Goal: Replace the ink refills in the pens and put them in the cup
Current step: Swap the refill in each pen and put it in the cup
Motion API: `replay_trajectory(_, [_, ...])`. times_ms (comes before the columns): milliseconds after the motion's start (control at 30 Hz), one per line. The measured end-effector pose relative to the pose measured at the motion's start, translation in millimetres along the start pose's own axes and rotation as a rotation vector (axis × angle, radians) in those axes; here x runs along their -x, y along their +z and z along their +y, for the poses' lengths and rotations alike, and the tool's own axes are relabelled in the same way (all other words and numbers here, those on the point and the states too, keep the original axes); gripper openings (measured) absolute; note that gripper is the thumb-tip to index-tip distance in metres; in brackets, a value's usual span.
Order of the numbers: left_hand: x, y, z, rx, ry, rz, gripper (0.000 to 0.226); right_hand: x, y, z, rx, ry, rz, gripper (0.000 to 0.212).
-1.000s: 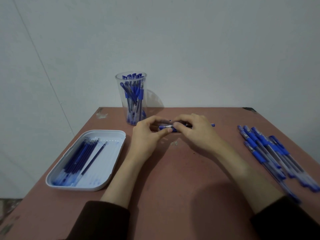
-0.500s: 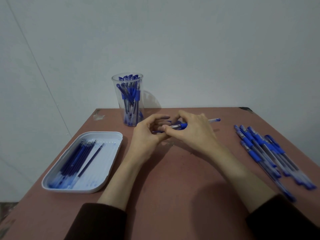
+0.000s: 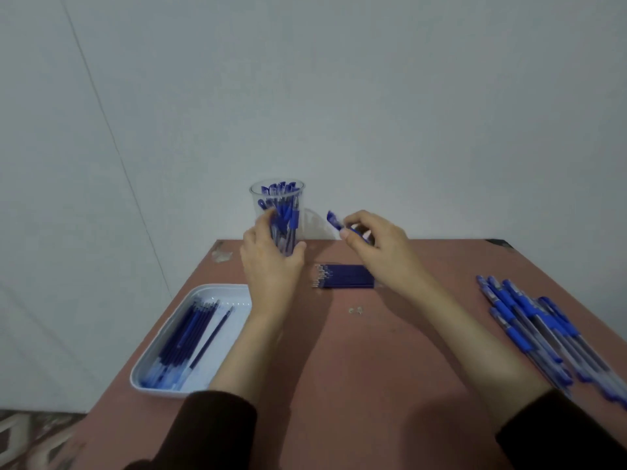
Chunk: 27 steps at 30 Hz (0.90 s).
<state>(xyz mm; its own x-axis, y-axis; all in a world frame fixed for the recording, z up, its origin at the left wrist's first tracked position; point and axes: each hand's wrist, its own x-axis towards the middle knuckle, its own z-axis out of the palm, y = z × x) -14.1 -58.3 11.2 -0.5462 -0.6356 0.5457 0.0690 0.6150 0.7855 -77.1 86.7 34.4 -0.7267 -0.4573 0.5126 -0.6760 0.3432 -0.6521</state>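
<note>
A clear plastic cup (image 3: 277,195) holding several blue pens stands at the table's far edge. My left hand (image 3: 269,262) grips the cup's lower part, fingers and thumb curled round it. My right hand (image 3: 376,245) pinches a blue pen (image 3: 336,221) just right of the cup, its blue capped end raised and pointing up-left toward the rim. A bundle of dark blue refills (image 3: 346,275) lies on the table between my hands.
A white tray (image 3: 237,293) with several used refills sits at the front left. Several blue pens (image 3: 529,317) lie in a row on the right. Small bits (image 3: 355,311) lie mid-table. The brown table (image 3: 356,368) ends at a pale wall.
My hands have separated: the left moved to the cup and took hold of it, the right lifted the pen up toward the cup. The refill bundle is now uncovered.
</note>
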Motion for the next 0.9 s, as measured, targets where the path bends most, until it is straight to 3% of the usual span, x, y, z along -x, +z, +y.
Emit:
replay_trajectory(100, [-40.5, -6.4, -1.2, -0.124, -0.144, -0.081, 0.098, -41.5, -4.9, -35.6, -0.193, -0.055, 0.095, 0.005])
replay_trajectory(200, [-62.5, -4.9, -11.0, -0.072, -0.240, -0.224, 0.119, -82.1, -4.1, -69.9, -0.400, -0.091, 0.155, 0.010])
replay_trajectory(433, [-58.5, 1.8, -32.3, 0.071, -0.221, -0.221, 0.092, -121.0, 36.3, -88.8, -0.389, -0.122, 0.188, 0.013])
replay_trajectory(533, [-59.4, 2.8, -36.5, 0.097, -0.206, -0.222, 0.092, -121.6, 51.6, -74.2, -0.238, -0.057, 0.115, 0.013])
replay_trajectory(667, [-59.9, 4.0, -39.3, 0.100, -0.182, -0.222, 0.092, -114.3, 59.6, -53.5, 0.066, -0.085, 0.059, 0.035])
replay_trajectory(900, [-59.9, 2.7, -41.1, 0.108, -0.170, -0.220, 0.090, -118.0, 61.4, -49.7, 0.234, -0.072, -0.034, 0.007])
